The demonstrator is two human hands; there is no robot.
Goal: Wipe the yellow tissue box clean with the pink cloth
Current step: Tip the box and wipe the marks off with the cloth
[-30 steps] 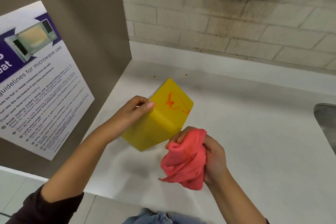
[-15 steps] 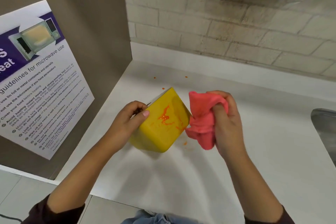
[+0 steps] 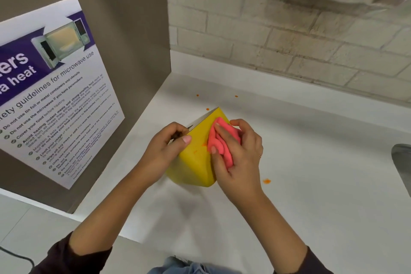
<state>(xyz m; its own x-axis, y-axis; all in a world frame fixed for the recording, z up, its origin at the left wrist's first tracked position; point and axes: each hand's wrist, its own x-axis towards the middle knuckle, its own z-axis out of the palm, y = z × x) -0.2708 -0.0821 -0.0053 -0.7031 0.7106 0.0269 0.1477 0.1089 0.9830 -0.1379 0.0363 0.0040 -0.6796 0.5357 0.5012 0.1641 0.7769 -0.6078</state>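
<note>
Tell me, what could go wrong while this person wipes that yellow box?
Orange smears remain on the yellow tissue box beside the pink cloth, so wiping may just spread them. The left hand holds the box tilted on a corner, and pressure from the right hand might make it slip. Orange drops on the counter could re-soil the box.

Poster (image 3: 55,87) headline: we read "…ers", "…a heat"
Poster subheading: we read "…ety guidelines for microwave use"
Poster fine print: too small for us
</note>
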